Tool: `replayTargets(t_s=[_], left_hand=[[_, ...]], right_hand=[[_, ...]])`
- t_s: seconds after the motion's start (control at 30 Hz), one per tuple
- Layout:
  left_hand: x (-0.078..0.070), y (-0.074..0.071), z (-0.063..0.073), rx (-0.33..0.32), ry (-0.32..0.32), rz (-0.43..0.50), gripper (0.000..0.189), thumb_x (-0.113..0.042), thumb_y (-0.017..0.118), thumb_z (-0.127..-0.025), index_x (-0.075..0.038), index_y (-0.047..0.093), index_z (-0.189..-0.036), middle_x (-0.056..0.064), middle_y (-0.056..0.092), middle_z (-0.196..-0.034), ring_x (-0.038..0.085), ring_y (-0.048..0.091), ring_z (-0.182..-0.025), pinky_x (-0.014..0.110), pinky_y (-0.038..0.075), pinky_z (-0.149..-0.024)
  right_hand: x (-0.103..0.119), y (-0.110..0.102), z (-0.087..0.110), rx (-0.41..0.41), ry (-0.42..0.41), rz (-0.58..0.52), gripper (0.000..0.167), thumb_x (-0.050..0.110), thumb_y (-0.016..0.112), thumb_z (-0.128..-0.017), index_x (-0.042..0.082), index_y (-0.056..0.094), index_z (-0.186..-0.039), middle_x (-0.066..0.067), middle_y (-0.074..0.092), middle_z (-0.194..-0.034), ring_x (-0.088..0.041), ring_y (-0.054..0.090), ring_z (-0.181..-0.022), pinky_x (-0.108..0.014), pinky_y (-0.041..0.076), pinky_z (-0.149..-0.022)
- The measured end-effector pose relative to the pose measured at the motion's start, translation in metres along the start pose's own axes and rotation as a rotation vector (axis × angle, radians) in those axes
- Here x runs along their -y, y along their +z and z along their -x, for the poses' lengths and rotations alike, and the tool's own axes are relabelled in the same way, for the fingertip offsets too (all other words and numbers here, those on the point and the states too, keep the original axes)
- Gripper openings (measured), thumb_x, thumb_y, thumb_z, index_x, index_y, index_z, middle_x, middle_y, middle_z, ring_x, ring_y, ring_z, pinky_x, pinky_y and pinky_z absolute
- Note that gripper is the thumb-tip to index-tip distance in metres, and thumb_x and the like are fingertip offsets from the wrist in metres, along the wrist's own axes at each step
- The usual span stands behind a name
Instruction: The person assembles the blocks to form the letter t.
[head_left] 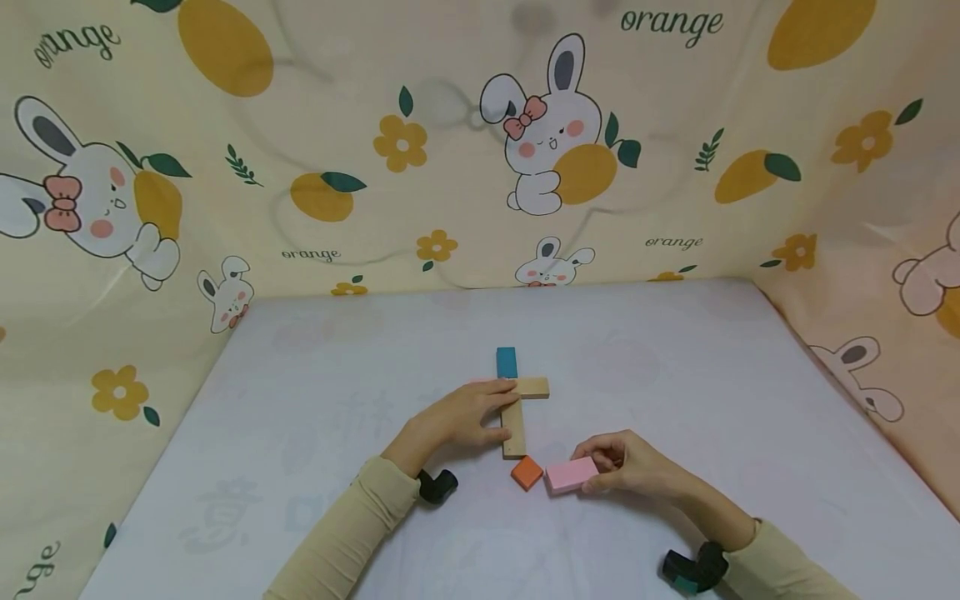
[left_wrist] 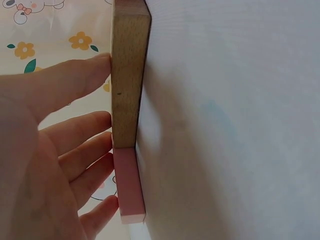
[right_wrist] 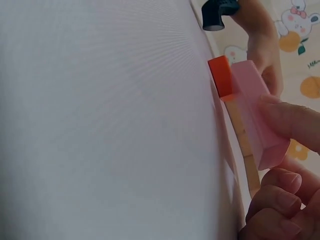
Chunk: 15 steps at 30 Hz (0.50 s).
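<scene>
My right hand [head_left: 637, 467] pinches a pink block [head_left: 572, 476] between thumb and fingers, close beside a small orange block [head_left: 527, 472] turned cornerwise. That orange block lies right at the near end of a long plain wooden block [head_left: 513, 433]. My left hand [head_left: 467, 417] rests along this wooden block, its fingers extended. In the left wrist view, the thumb and fingertips touch the wooden block and a second pink block [left_wrist: 131, 185], which the hand mostly hides in the head view. Beyond the fingers, another wooden block [head_left: 534, 387] lies crosswise, with a blue block [head_left: 506, 362] at the far end.
A white cloth [head_left: 337, 358] covers the table. Behind and at both sides hangs a cream curtain [head_left: 450, 192] printed with rabbits and oranges. Black wrist-worn devices [head_left: 438, 487] sit beneath both forearms, close over the cloth.
</scene>
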<state>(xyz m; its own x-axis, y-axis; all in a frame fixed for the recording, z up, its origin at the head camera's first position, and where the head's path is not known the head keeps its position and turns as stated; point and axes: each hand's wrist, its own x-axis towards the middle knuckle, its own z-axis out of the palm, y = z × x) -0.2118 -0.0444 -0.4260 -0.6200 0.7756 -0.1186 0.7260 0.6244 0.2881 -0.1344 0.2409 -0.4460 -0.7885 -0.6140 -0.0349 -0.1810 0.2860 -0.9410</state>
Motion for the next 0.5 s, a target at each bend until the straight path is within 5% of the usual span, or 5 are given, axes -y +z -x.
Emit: replayTargets(t_s=[0.5], left_hand=[[0.0007, -0.0002, 0.0004, 0.012, -0.013, 0.013, 0.060, -0.036, 0.057, -0.095, -0.009, 0.042, -0.146, 0.005, 0.036, -0.158, 0.023, 0.034, -0.147, 0.038, 0.030, -0.122]], right_hand=[[0.0026, 0.0003, -0.0017, 0.005, 0.051, 0.042, 0.035, 0.011, 0.077, -0.079, -0.010, 0.065, -0.104, -0.001, 0.029, -0.064, -0.005, 0.033, -0.060, -0.023, 0.028, -0.053]])
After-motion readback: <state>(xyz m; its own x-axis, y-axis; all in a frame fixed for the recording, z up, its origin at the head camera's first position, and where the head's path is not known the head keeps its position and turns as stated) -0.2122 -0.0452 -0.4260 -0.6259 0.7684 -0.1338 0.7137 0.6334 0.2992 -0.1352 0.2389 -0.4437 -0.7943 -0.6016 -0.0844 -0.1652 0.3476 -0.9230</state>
